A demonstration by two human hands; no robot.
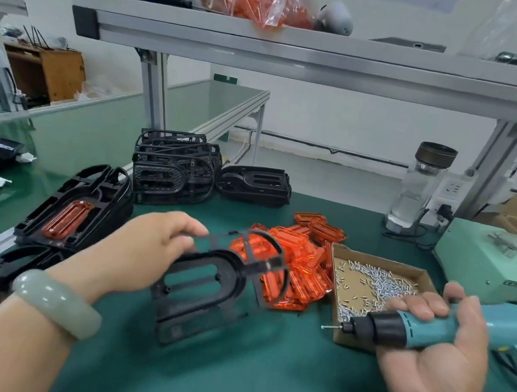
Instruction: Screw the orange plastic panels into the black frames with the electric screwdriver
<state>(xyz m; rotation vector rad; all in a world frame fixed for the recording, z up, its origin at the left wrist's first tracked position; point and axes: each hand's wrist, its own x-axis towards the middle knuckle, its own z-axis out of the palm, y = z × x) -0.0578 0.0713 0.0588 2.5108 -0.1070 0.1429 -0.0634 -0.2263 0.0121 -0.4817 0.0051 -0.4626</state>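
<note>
My left hand (156, 248) grips an empty black frame (204, 291) tilted above the mat, opening toward me for loading. My right hand (436, 340) wraps the electric screwdriver (424, 327), a screw on its bit, beside the screw box (380, 289). Orange panels (294, 260) lie heaped between.

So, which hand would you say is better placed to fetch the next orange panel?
Probably the left hand: it holds the empty black frame just beside the orange panels, while the right hand grips the electric screwdriver.
</note>
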